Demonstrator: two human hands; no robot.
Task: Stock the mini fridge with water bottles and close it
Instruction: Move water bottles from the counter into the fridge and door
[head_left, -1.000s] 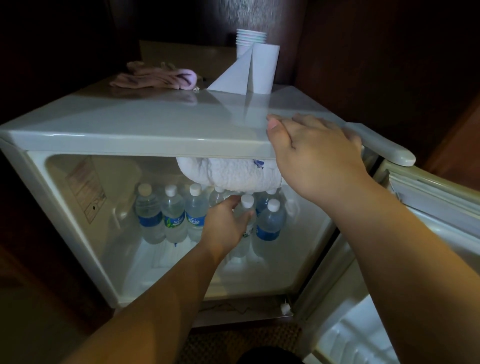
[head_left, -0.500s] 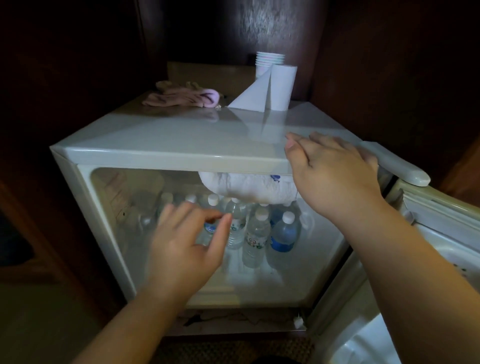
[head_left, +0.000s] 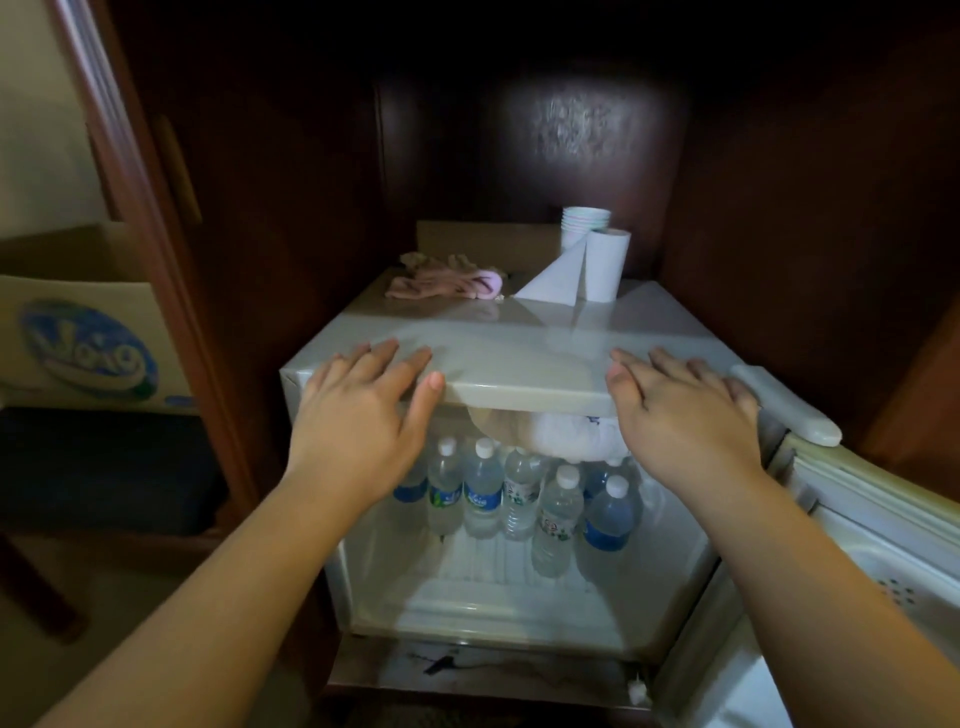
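Fingers of both hands lie flat and spread on the front edge of a white mini fridge, grasping nothing; the left hand rests on the near left corner of the top, its thumb hooked over the front lip; the right hand rests on the near right corner, just beside the door handle. The fridge door stands open, swung out to the right and near the viewer. Inside, water bottles with white caps stand upright on the floor of the compartment, packed close together toward the far wall; two of them, one with a blue label, stand a little nearer on the right. A frosted white mass hangs beneath the top of the compartment, just above the bottle caps. On the far part of the fridge top lie a crumpled pink cloth to the left and, to the right, an upright paper towel roll with a loose sheet trailing; a stack of paper cups stands just behind the roll. A cardboard box with a blue oval logo sits well apart on the far left, outside the dark wooden cabinet that encloses the fridge.
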